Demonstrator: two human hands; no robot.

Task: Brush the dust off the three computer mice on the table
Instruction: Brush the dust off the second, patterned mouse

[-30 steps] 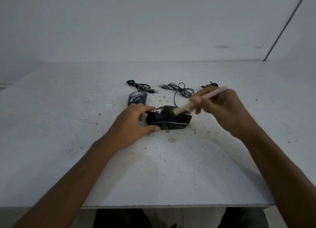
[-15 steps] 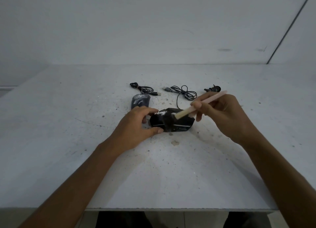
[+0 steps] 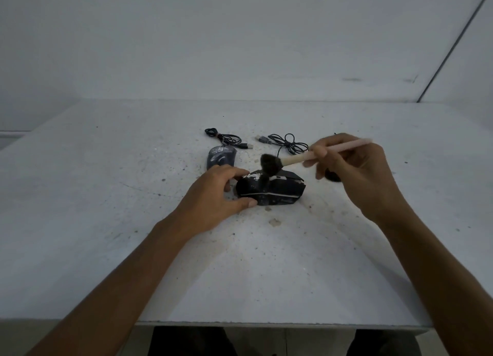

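Observation:
A black angular mouse [image 3: 277, 191] flecked with pale dust lies sideways at the table's middle. My left hand [image 3: 213, 195] grips its left end between thumb and fingers. My right hand [image 3: 354, 169] pinches a brush [image 3: 314, 155] with a pale pink handle; its dark bristles sit on the top of that mouse. A second dusty dark mouse [image 3: 221, 156] lies behind my left hand. A third dark mouse [image 3: 333, 177] is mostly hidden behind my right hand.
The white table [image 3: 133, 222] is speckled with dust and crumbs, with a small clump [image 3: 274, 222] in front of the held mouse. Two coiled cables [image 3: 226, 138] [image 3: 289, 143] lie behind the mice. A grey wall rises behind the table.
The brush head has lifted and swung left, from low on the mouse's right part to the top near its left end. My left hand keeps hold of the mouse.

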